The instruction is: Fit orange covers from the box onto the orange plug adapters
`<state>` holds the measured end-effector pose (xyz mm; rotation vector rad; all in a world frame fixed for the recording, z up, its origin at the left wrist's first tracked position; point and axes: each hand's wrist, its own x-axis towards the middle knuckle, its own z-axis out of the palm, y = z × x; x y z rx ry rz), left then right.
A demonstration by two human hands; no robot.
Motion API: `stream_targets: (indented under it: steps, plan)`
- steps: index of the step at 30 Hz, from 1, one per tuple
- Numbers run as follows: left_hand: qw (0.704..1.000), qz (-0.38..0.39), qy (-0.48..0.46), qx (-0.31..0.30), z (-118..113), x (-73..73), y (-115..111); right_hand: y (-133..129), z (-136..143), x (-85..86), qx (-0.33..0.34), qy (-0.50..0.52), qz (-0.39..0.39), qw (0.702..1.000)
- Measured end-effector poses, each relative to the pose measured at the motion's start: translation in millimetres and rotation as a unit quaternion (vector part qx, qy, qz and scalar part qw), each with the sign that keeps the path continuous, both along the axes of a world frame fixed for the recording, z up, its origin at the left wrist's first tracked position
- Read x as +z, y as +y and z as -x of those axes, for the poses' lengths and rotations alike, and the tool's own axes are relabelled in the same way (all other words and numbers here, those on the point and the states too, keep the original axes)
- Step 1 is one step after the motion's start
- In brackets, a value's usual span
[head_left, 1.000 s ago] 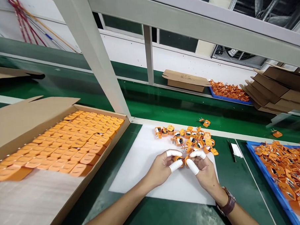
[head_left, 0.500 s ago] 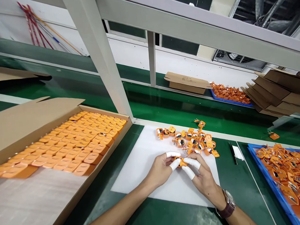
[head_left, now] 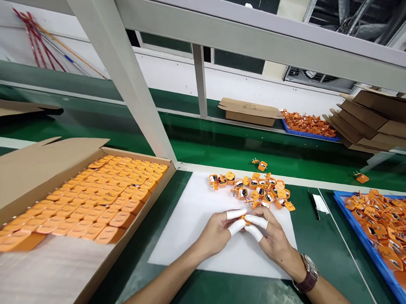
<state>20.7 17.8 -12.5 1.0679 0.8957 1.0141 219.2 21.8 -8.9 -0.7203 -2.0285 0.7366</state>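
1. Over the white sheet (head_left: 173,249), the left hand (head_left: 216,234) and right hand (head_left: 277,236) come together, white finger cots (head_left: 237,227) on the thumb and forefinger of each. Both pinch one orange plug housing (head_left: 246,219) between those tips, from opposite sides.

2. That housing sits above the sheet's middle and is mostly covered by the fingers. Only a little orange shows, so I cannot tell its long axis or which way any prongs point.

3. It should handle as light and stiff, its smooth plastic perhaps a little slippery. The shell's side walls look the best hold; thin leads, like those on the loose pieces, would be the fragile part and should not be tugged.

4. On the far part of the sheet, loose plug housings (head_left: 259,191) lie with dark and white insides showing, among lids bearing metal prongs. They are squat, with no strong long axis, and face various ways.

5. Left of the sheet, a cardboard box (head_left: 141,213) holds orange blocks (head_left: 105,234) in rows, flat faces up. Right of it, a blue tray (head_left: 372,261) is heaped with open housings lying every way.

6. Just beyond the sheet lies another open housing (head_left: 262,166), its pronged lid to its left.
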Motion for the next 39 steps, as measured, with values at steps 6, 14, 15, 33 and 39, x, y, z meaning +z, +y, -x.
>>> stream_targets:
  steps: [6,14,15,33,39]
  plan:
    - [1.000,0.009,-0.009,0.007,2.8,7.1,-0.3,-0.5,-1.5,-2.0,0.011,0.105,0.284,0.953]
    - [0.999,0.018,-0.021,-0.028,4.9,11.2,-1.1,-1.0,-4.7,-5.8,0.016,0.118,0.408,0.905]
    - [0.999,0.020,-0.020,-0.031,5.1,10.8,-1.4,-1.7,-4.2,-6.6,0.011,0.122,0.408,0.905]
    - [0.998,0.057,0.018,-0.009,-4.8,6.1,-4.5,20.3,-34.3,71.4,-0.103,-0.164,0.082,0.978]
    - [0.999,0.034,0.011,-0.028,-3.3,2.1,-3.5,109.7,-0.3,103.7,-0.118,-0.310,-0.045,0.942]
